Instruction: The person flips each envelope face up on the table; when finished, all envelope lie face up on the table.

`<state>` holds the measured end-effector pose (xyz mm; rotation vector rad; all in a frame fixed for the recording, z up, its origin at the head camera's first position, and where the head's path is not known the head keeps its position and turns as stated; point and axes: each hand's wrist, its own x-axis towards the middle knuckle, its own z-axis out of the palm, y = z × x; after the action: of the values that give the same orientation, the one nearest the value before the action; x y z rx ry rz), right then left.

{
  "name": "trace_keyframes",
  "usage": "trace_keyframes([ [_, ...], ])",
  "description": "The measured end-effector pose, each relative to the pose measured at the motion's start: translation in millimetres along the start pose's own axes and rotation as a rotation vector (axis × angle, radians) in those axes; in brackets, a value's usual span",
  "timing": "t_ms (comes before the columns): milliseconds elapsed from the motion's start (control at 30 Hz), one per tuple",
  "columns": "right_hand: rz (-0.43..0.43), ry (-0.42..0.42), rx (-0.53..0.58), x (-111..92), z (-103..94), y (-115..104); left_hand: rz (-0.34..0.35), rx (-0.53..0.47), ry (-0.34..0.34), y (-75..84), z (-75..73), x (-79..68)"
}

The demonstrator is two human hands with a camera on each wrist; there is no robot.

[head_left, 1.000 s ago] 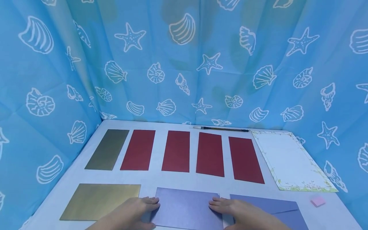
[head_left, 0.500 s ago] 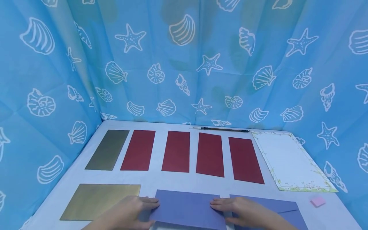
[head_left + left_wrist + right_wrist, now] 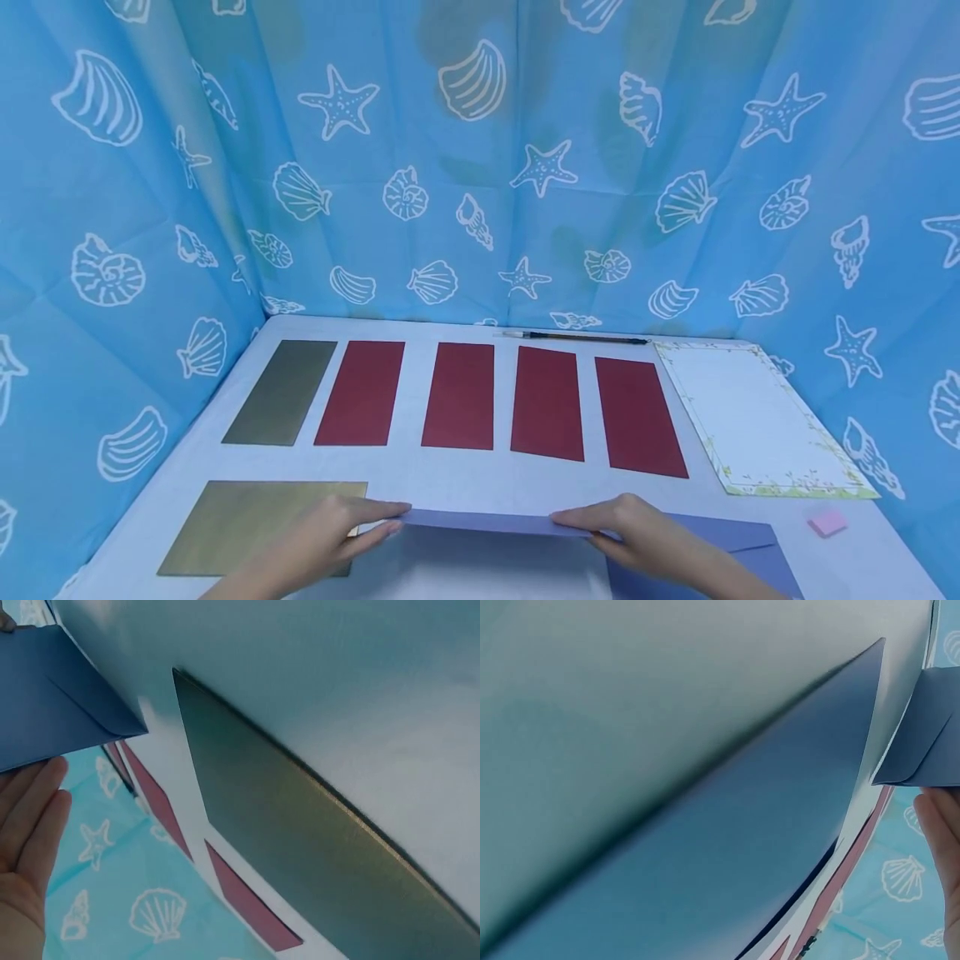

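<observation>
Lifted since a second ago – purple envelope (image 3: 487,522) up off surface (image 3: 465,471), now edge-on, level. Left hand (image 3: 330,533) pinches its left end, right hand (image 3: 637,533) its right, fingers nearly straight. Step, likely: pick-up or flip; next calls for even two-handed turn. Envelope thin, matte, flap closed. Beside: gold envelope (image 3: 255,525), second purple envelope (image 3: 720,554) – beyond, red envelopes (image 3: 457,396), letter paper (image 3: 757,417), brush pen (image 3: 577,337)

Both hands lift a purple envelope (image 3: 487,522) off the tabletop (image 3: 465,471), left hand (image 3: 330,533) and right hand (image 3: 637,533) at its ends, edge-on to the camera. A gold sheet (image 3: 255,525) lies left, another purple envelope (image 3: 720,550) right, red envelopes (image 3: 457,396) beyond
</observation>
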<state>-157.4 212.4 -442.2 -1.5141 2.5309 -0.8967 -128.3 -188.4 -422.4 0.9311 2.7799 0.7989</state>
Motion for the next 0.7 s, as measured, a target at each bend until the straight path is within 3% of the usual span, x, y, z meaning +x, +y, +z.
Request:
trace_keyframes([
  [167, 0.028, 0.044, 0.103, 2.1, -0.6, 0.4, 0.156, 0.054, 0.154, -0.4, -1.0, 2.4],
  [233, 0.036, 0.048, 0.129, 2.9, -1.4, 0.4, 0.177, 0.056, 0.186, 0.3, -2.6, 3.3],
  [367, 0.026, 0.078, 0.12, 4.7, -4.2, -2.3, 0.124, -0.02, 0.164, 2.5, -9.1, 4.2],
  [600, -0.044, 0.251, 0.099, 11.1, -13.6, -12.4, 0.057, -0.211, 0.1, 1.6, -19.0, 7.5],
  [700, -0.04, 0.285, 0.105, 15.3, -16.8, -14.1, 0.019, -0.282, 0.064, 0.3, -21.0, 10.2],
])
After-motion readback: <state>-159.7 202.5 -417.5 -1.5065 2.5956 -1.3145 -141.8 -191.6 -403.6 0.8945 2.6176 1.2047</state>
